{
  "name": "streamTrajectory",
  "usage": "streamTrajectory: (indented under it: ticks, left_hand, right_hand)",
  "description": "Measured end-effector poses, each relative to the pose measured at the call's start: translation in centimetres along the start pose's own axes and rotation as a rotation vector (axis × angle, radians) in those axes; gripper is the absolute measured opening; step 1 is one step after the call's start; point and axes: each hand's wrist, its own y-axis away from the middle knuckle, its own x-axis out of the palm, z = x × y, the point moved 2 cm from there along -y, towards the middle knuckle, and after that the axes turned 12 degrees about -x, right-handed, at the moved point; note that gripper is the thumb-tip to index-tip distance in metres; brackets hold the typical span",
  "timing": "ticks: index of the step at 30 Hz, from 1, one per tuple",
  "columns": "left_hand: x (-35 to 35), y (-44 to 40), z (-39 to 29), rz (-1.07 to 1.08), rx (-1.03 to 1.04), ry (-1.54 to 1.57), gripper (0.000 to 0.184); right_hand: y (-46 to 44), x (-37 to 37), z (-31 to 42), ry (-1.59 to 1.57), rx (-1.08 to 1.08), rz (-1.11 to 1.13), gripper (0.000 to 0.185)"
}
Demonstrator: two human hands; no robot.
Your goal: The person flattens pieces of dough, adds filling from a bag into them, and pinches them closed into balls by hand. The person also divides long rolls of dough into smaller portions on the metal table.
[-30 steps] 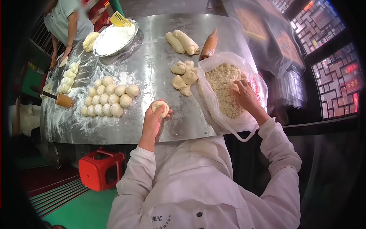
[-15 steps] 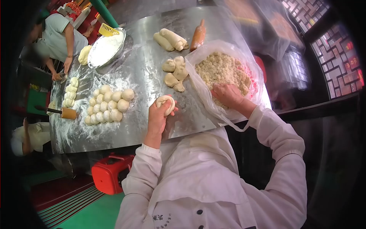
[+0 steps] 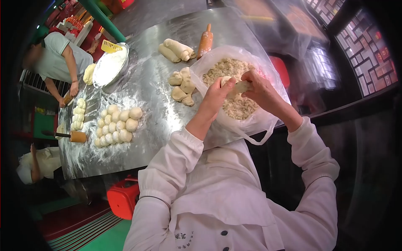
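Observation:
My left hand (image 3: 212,100) is closed around a small piece of dough (image 3: 242,86) above the crumbly filling. With its fingertips, my right hand (image 3: 264,91) pinches the right side of the same dough, which looks stretched between the two hands. Much of the dough is hidden by my fingers. Below lies the pale crumbly filling (image 3: 234,109) in an open clear plastic bag (image 3: 199,75). Left of the bag sit several torn dough lumps (image 3: 183,85). Dough rolls (image 3: 178,50) and a wooden rolling pin (image 3: 205,41) lie farther back.
Rows of round dough balls (image 3: 117,125) stand on the floured steel table (image 3: 146,138). Beyond them are a twisted dough strip (image 3: 78,113), a wooden roller (image 3: 78,137) and a flour bowl (image 3: 111,67) with a yellow scraper (image 3: 111,46). A co-worker (image 3: 60,58) works at the far left.
My left hand has moved right and up with the dough, over the bag. My right hand has lifted out of the filling and now grips the dough's edge. The view has shifted slightly.

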Motion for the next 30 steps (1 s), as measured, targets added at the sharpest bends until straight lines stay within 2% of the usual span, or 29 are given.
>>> streamTrajectory:
  ticks: [1, 3, 5, 7, 8, 10, 12, 13, 14, 16, 17, 19, 20, 22, 23, 25, 26, 28, 29, 30]
  left_hand:
    - [0.5, -0.1, 0.0, -0.004, 0.007, -0.056, 0.048]
    - [1.4, -0.6, 0.8, -0.048, 0.054, -0.178, 0.047]
    - [1.1, -0.9, 1.1, -0.097, 0.109, -0.299, 0.046]
    - [0.9, -0.8, 0.9, -0.021, 0.088, -0.289, 0.038]
    - [0.9, -0.7, 0.9, -0.026, 0.091, -0.293, 0.038]
    - [0.9, -0.4, 0.9, 0.064, 0.045, 0.108, 0.030]
    - [0.1, -0.2, 0.6, 0.046, 0.031, 0.124, 0.028]
    - [-0.2, 0.0, 0.5, 0.029, 0.023, 0.151, 0.025]
    - [-0.4, 0.1, 0.5, 0.026, 0.025, 0.150, 0.025]
    - [-0.4, 0.3, 0.2, 0.037, -0.003, 0.165, 0.024]
    - [-0.5, 0.1, 0.2, 0.040, 0.000, 0.161, 0.024]
    - [-0.5, 0.2, 0.3, 0.071, -0.026, 0.224, 0.029]
    - [-0.1, 0.6, 0.3, 0.072, -0.024, 0.224, 0.029]
    - [1.5, 1.6, -1.1, -0.021, -0.060, 0.359, 0.033]
    - [1.5, 1.4, -1.3, -0.016, -0.057, 0.357, 0.033]
    - [1.7, 1.3, -1.3, 0.083, -0.146, 0.587, 0.038]
    - [1.6, 1.0, -0.9, 0.084, -0.142, 0.588, 0.038]
    - [1.6, 0.5, 0.0, 0.233, -0.076, 0.539, 0.040]
    - [1.5, 0.6, 0.6, 0.218, -0.059, 0.542, 0.040]
    - [1.8, 0.9, 0.3, 0.163, -0.002, 0.405, 0.037]
  right_hand:
    - [0.0, 0.2, -0.2, -0.004, 0.003, -0.005, 0.039]
    - [0.0, 0.8, -0.5, 0.115, -0.245, 0.017, 0.033]
    - [-0.1, 1.6, -1.0, 0.176, -0.299, -0.014, 0.030]
    - [-0.3, 1.8, -0.8, 0.237, -0.355, -0.046, 0.028]
    - [-0.3, 1.8, -0.6, 0.181, -0.327, -0.066, 0.025]
    - [-0.2, 1.4, 0.1, 0.118, -0.298, -0.092, 0.022]
    - [0.0, 0.8, -0.1, -0.084, 0.121, -0.160, 0.016]
    - [0.3, 0.9, -2.1, -0.001, -0.038, -0.142, 0.016]
    - [0.9, 1.3, -4.0, -0.004, -0.041, -0.142, 0.016]
    - [1.2, 1.6, -4.4, 0.257, -0.383, -0.052, 0.023]
    - [1.4, 1.6, -4.9, 0.260, -0.385, -0.056, 0.023]
    - [1.6, 1.0, -3.8, 0.003, -0.152, -0.149, 0.043]
    - [1.7, 0.8, -2.9, 0.004, -0.153, -0.150, 0.043]
    - [1.7, 0.5, -1.8, -0.026, -0.008, -0.007, 0.062]
    - [1.7, 0.9, -2.0, -0.021, -0.010, -0.011, 0.062]
    - [1.7, 2.1, -2.2, 0.238, -0.181, -0.011, 0.082]
    - [1.7, 2.5, -2.5, 0.240, -0.184, -0.009, 0.082]
    - [1.0, 3.0, -1.8, 0.180, -0.266, -0.064, 0.089]
    - [1.0, 3.3, -1.4, 0.173, -0.286, -0.055, 0.089]
    - [0.8, 3.3, -1.0, 0.117, -0.271, -0.071, 0.086]
